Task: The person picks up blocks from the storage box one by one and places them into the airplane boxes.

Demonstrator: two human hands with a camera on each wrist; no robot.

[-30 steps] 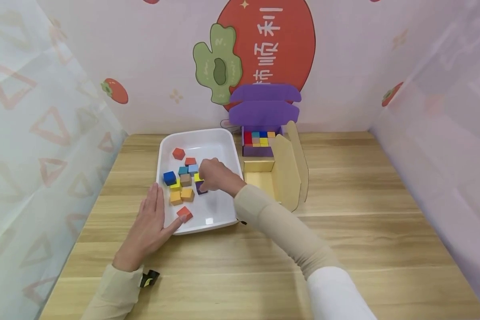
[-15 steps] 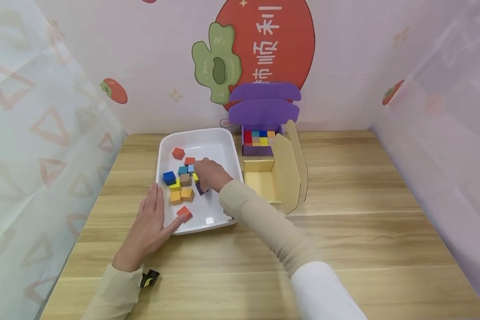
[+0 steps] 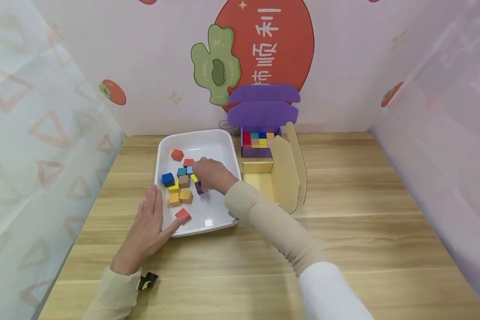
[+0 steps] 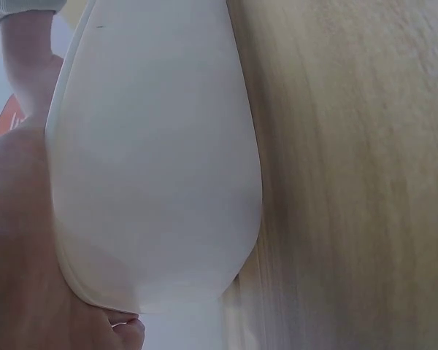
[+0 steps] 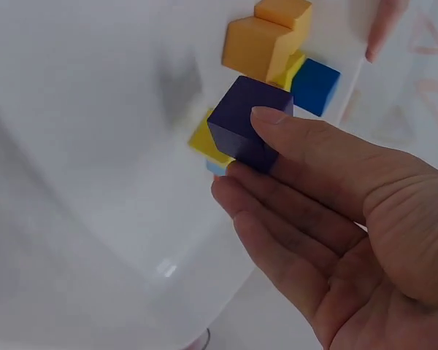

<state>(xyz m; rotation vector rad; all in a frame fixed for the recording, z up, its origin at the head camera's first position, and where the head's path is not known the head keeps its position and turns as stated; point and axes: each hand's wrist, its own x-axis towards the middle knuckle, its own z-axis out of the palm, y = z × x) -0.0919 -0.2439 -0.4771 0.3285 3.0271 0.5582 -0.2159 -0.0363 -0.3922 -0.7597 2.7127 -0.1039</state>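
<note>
My right hand (image 3: 214,174) is over the white tray (image 3: 210,146), pinching a dark purple cube (image 5: 242,120) between thumb and fingers. Close behind that cube in the right wrist view sit a yellow cube (image 5: 206,138) and part of a light blue one. Other cubes lie left of the hand: a brown one (image 3: 184,181), a dark blue one (image 3: 168,179) and two orange ones. My left hand (image 3: 142,231) rests along the tray's left side, fingers straight, the thumb over the near rim by a red cube (image 3: 183,216). The left wrist view shows the tray's outer wall (image 4: 157,160).
Right of the tray stands a pale yellow box (image 3: 260,184) with its lid raised. Behind it, a purple box (image 3: 257,152) with its lid up holds several coloured cubes. A patterned backdrop (image 3: 156,66) rises at the table's back edge.
My right hand has shifted slightly left, and the purple cube has tilted in its fingers. The left hand keeps its place on the tray.
</note>
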